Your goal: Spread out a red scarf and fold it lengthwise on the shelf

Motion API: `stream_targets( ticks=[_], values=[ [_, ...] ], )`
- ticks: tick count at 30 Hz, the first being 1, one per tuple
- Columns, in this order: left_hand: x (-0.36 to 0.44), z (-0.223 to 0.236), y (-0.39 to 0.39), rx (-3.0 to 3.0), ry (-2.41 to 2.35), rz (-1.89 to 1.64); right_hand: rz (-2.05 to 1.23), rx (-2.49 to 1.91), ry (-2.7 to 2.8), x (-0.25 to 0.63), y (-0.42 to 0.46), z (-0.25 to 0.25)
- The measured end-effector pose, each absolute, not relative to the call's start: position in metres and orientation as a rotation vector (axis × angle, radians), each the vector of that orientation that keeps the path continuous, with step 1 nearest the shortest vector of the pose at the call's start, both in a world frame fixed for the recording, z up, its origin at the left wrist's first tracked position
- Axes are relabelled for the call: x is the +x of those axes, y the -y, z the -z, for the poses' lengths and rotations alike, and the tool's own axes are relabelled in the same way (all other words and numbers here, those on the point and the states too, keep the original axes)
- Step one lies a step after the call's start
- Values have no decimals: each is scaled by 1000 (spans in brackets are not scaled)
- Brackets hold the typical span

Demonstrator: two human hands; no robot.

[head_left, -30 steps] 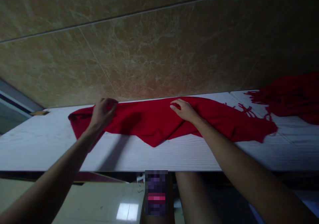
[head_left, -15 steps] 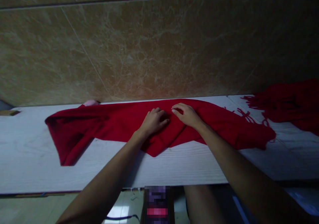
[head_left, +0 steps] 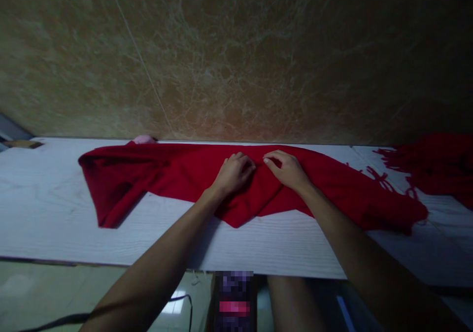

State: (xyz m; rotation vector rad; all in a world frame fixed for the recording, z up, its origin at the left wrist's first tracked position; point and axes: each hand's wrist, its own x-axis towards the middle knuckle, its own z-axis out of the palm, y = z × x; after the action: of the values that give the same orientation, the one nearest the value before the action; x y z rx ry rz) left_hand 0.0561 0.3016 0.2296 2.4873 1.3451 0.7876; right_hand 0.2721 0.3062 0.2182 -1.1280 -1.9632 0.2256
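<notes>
Red fringed cloth, centre of frame: spread lengthwise; left end looks turned over, creases unsmoothed, lower corner jutting. Left hand and right hand, mid-frame: fingers curled over it; whether pinching fabric, cannot tell.

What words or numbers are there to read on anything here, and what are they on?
There are none that I can read.
I see no writing on the red cloth, the red fringed pile, the white tabletop or the wall.
The blocky patch at the bottom is too blurred to tell.
</notes>
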Motion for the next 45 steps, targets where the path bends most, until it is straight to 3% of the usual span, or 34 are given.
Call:
stream_targets(
  ticks=[10, 24, 33, 45],
  values=[
    [32, -231, -320, 2073, -1354, -1006, -241, -1143, 1964, 269, -302, -222],
    [-1, -256, -329, 693, -878, -1231, -296, -1162, 2043, 267, -303, -218],
    [-10, -262, -330, 562, -857, -1443, -322, -1216, 2094, 265, -303, -214],
    [-59, -275, -336, 966, -1032, -1704, -333, -1297, 2080, 270, -307, -211]
  ],
)
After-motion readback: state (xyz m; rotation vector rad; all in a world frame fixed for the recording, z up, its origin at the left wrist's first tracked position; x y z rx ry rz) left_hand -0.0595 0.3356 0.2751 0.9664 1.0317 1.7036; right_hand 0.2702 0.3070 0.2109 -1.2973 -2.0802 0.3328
